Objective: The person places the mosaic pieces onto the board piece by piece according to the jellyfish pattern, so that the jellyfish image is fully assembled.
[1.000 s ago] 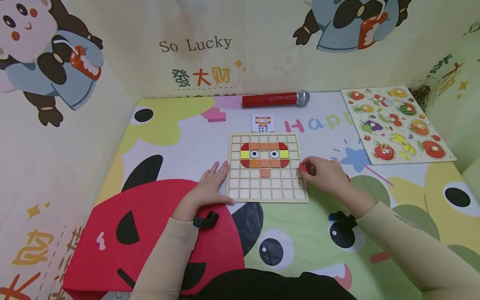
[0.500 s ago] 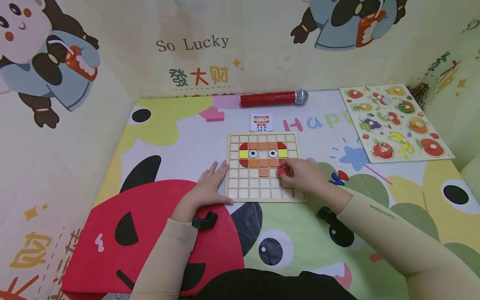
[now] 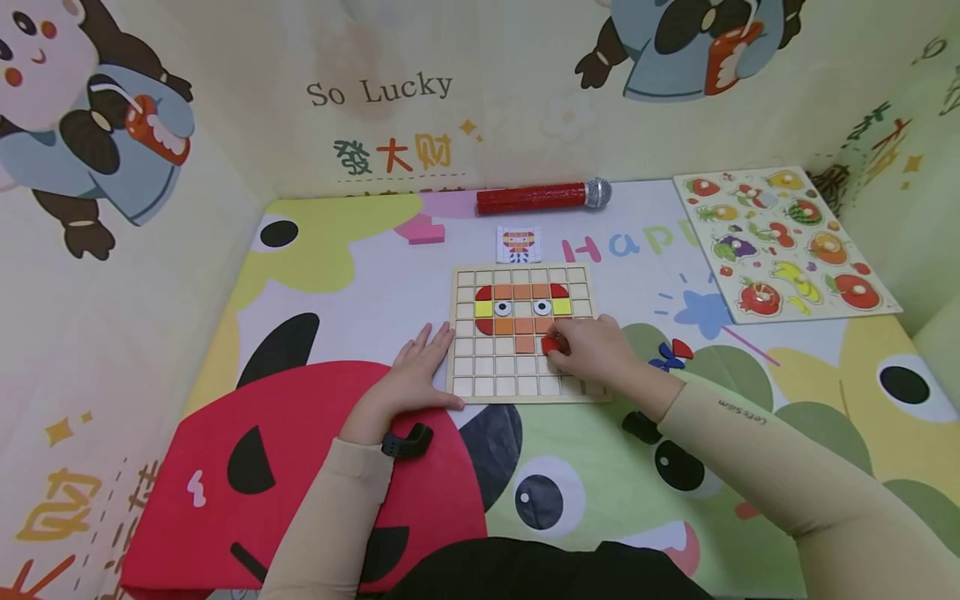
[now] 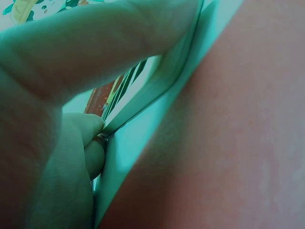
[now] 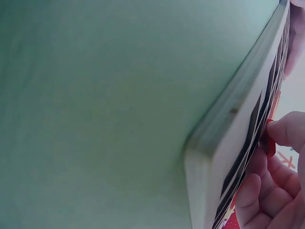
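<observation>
A wooden grid board point(image 3: 605, 367) lies on the table with red, orange and yellow tiles and two eye tiles set in its upper cells. One lone orange tile point(image 3: 524, 344) sits below that pattern. Thumb and fingertips of my right hand point(image 3: 596, 350) pinch a small red tile point(image 3: 551, 344) low over the grid, just right of the lone orange one. The right wrist view also has this red tile point(image 5: 271, 138) between thumb and finger at the board's surface. My left hand point(image 3: 412, 377) rests along the board's left edge with fingers spread, thumb at the near corner.
Several loose blue and red pieces point(image 3: 670, 356) lie right of the board. Behind it are a small pattern card point(image 3: 518, 244), a red microphone point(image 3: 532, 198) and a pink block point(image 3: 427, 233). A fruit puzzle board point(image 3: 772, 258) lies at the far right.
My right hand has moved left from the board's right edge with the red tile, to beside the lone orange tile. The left hand has stayed at the board's left edge.
</observation>
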### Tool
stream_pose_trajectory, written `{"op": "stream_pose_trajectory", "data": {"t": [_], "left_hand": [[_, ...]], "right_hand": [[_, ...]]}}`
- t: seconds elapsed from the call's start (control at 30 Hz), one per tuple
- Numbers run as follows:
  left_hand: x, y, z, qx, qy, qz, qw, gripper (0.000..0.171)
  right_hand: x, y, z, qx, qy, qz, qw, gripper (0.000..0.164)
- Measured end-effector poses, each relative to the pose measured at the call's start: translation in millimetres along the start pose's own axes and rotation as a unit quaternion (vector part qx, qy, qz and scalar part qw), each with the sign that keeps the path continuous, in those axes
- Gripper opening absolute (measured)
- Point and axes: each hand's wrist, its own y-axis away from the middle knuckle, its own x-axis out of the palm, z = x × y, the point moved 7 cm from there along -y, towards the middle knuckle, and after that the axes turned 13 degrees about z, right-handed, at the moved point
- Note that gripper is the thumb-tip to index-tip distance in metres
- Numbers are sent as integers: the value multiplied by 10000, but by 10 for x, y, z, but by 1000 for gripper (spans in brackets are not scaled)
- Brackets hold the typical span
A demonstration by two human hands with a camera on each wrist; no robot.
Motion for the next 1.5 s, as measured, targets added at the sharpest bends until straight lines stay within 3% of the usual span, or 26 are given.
{"op": "stream_pose_trajectory", "data": {"t": [1.07, 1.27, 1.5], "left_hand": [[11, -9, 17, 36, 9, -59, 10000, 115], [25, -17, 22, 49, 5, -35, 10000, 115], [12, 2, 30, 21, 8, -23, 10000, 115]], "right_hand": [[-25, 27, -47, -128, -397, -126, 9990, 23], [-154, 160, -276, 269, -784, -131, 9965, 27], [-375, 530, -779, 471, -788, -316, 9953, 36]]}}
